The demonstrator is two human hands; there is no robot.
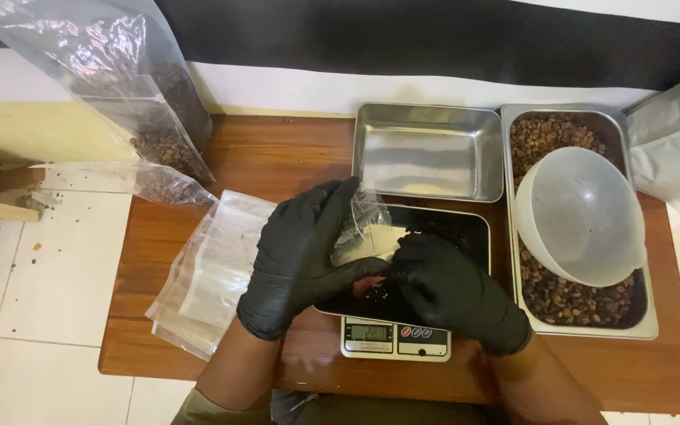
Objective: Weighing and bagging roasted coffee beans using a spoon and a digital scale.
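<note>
- Small clear bag: just above the scale, pinched between both gloved hands.
- Scale's grey screen: on its front, left of round coloured buttons.
- Stack of clear flat bags: left of the scale.
- Big clear sack of brown beans: far left, behind.
- Grey pouch: far right.

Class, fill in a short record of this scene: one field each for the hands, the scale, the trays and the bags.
Left hand: black glove, holding a small clear bag
Right hand: black glove, at the bag's lower edge
Scale: under both hands
Empty tray: behind scale
Bean tray: holds white bowl
Spare bags: stacked on the left
</note>
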